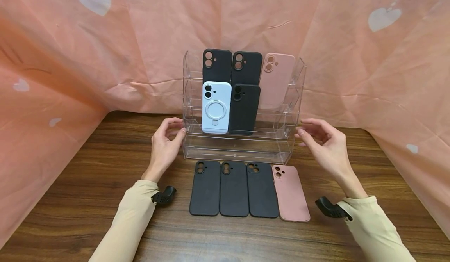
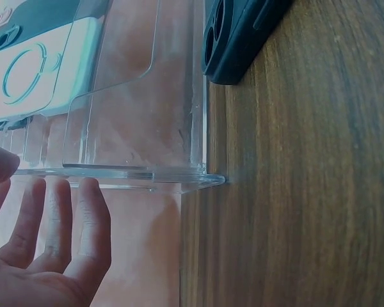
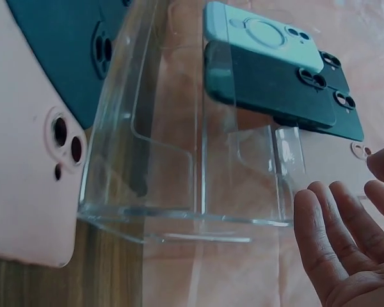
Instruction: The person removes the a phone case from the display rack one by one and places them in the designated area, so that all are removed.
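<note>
Glossily transparent tiered rack (image 1: pixel 225 153) of round-cornered cases (image 1: pixel 245 111) between hands (image 1: pixel 167 143) (image 1: pixel 328 147)

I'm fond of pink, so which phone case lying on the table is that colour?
The rightmost case in the row of four before the clear stand; the other three cases are black.

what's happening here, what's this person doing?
A person has the left hand and right hand at opposite sides of a clear tiered stand; firm contact is hard to tell. Five phone cases stand in it: two black ones and a pink one above, a white one and a black one below. Four more, three black and one pink, lie on the table in front.
</note>
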Demonstrator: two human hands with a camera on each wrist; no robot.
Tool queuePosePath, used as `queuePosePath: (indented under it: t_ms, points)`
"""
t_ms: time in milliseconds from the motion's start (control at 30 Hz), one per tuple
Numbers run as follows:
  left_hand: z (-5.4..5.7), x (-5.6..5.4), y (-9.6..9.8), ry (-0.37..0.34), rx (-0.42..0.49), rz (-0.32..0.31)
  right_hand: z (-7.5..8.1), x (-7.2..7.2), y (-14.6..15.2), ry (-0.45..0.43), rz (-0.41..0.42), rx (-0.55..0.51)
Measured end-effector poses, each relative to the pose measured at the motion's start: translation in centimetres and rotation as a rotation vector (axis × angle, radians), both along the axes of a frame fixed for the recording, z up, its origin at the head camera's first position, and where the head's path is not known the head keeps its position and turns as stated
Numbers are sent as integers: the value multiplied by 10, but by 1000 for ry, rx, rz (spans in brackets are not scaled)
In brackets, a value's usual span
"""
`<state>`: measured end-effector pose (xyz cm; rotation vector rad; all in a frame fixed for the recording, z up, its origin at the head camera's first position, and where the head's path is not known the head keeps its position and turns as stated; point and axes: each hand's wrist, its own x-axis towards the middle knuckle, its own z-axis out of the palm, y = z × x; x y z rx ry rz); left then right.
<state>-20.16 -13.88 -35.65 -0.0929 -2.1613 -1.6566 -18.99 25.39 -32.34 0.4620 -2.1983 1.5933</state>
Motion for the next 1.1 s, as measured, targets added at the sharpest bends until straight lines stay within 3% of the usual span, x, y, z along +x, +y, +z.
queuePosePath:
  t_ms: [167,433,700,1100]
  points:
    - [-1,-2,1,-5,16,0,4,-5,-6,4,73,-81]
    - [-3,-3,0,2,15,3,8,-15,-19,32,81,-60]
    - [-28,-21,-9,16,-3,15,11,-23,-34,48,81,-67]
    - [-29,-21,-10,48,-15,11,12,-37,-52,42,99,-38]
